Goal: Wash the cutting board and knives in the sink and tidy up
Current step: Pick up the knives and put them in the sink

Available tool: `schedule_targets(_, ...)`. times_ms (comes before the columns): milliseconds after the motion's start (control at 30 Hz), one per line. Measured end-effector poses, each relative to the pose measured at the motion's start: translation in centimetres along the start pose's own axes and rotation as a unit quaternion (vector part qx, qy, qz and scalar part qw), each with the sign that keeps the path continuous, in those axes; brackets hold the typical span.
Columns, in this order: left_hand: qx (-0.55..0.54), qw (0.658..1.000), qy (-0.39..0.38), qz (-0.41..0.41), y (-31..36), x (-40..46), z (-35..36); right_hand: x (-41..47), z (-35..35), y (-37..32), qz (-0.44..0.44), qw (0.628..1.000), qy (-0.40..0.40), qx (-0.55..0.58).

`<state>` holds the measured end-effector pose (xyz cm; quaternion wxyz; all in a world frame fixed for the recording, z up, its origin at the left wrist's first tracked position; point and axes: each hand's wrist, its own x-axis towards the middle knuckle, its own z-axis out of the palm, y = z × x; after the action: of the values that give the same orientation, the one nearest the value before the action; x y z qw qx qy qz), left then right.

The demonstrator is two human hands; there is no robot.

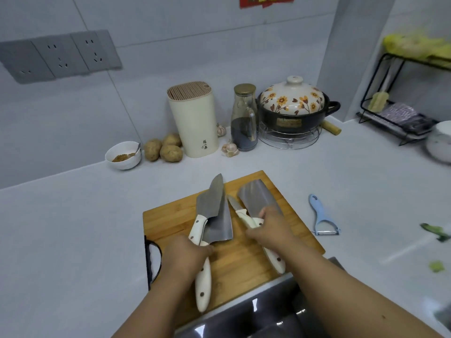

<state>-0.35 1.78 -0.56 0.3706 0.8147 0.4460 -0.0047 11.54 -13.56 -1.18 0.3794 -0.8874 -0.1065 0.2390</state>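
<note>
Wooden cutting board (246, 262) at lower centre of frame, four white-handled knives on it, both your hands on them.

Your left hand (185, 258) curls round the handles of the pointed knife (212, 198) and the cleaver (219, 228); their blades cross. Your right hand (271, 230) holds the handles of the small knife (233, 202) and the wide cleaver (258, 198) together. Board's near edge overhangs the steel sink (256, 318) at bottom centre. Blue peeler (322, 217) lies right of the board, apart. Cream knife block (194, 120) stands at upper centre against the wall.
</note>
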Motion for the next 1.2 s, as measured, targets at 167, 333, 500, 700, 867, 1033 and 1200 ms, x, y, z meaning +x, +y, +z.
schedule_targets(167, -0.055, 0.998, 0.006, 0.026, -0.4, -0.4, -0.4, -2.1, 0.4, 1.0, -0.030, 0.996, 0.033, 0.075)
schedule_targets(333, -0.046, 0.995, 0.000, 0.086, 1.2, -2.0, -0.2, -4.9, -1.1, 1.4, -0.022, 0.987, 0.103, 0.119)
schedule_targets(500, -0.043, 0.987, -0.046, 0.150, 6.0, -4.6, 1.7, -8.2, -5.0, 3.1, 0.012, 0.968, 0.174, 0.183)
schedule_targets(700, -0.029, 0.956, -0.137, 0.257, 11.8, -10.1, 6.6, -14.7, -11.3, 8.0, 0.054, 0.924, 0.308, 0.220)
schedule_targets(867, 0.008, 0.913, -0.226, 0.338, 15.2, -16.6, 11.9, -22.1, -15.1, 13.6, 0.114, 0.870, 0.418, 0.235)
schedule_targets(1033, 0.035, 0.864, -0.312, 0.395, 16.7, -24.2, 16.7, -29.2, -17.5, 19.9, 0.194, 0.820, 0.485, 0.234)
schedule_targets(1200, 0.073, 0.813, -0.382, 0.433, 17.8, -32.3, 22.2, -36.0, -19.5, 26.7, 0.254, 0.773, 0.526, 0.250)
